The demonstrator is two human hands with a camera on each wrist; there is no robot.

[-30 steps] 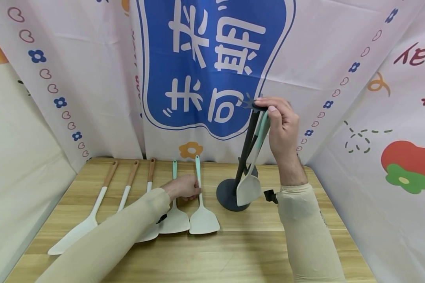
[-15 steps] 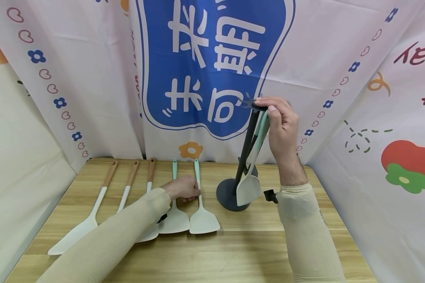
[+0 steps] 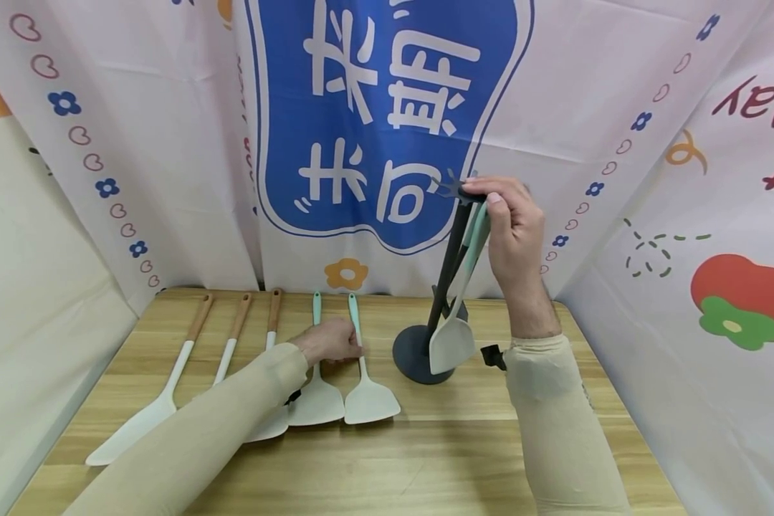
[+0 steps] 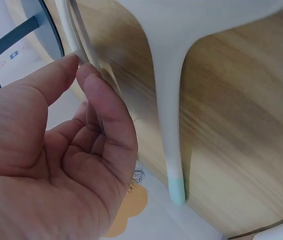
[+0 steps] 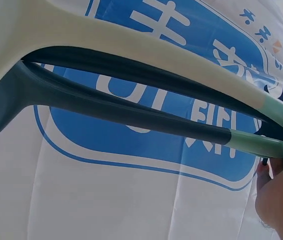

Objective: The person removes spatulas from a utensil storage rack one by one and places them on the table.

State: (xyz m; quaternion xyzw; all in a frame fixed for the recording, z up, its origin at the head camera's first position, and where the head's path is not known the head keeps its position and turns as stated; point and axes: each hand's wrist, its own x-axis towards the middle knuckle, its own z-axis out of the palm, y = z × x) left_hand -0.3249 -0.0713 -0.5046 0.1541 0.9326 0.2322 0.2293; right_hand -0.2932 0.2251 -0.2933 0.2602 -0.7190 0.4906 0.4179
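My left hand (image 3: 332, 340) pinches the white shaft of a turner (image 3: 371, 401) with a mint handle; the left wrist view shows thumb and fingertips meeting on it. Beside it on the table lies a second mint-handled turner (image 4: 167, 105), partly behind my hand in the head view. My right hand (image 3: 518, 233) grips the top of a dark utensil stand (image 3: 409, 362), fingertips on its hooked crown, thumb by a mint handle. From the stand hang a cream turner (image 3: 453, 345) and a dark utensil with a mint handle (image 5: 116, 112).
Left on the wooden table (image 3: 426, 466) lie white utensils with brown handles, among them a long turner (image 3: 145, 423); my left sleeve (image 3: 193, 430) covers parts of the others. A printed curtain (image 3: 187, 143) rises behind the table's back edge.
The handle end of the turner in my left hand has swung slightly left and lower. My right hand keeps its place at the top of the stand.
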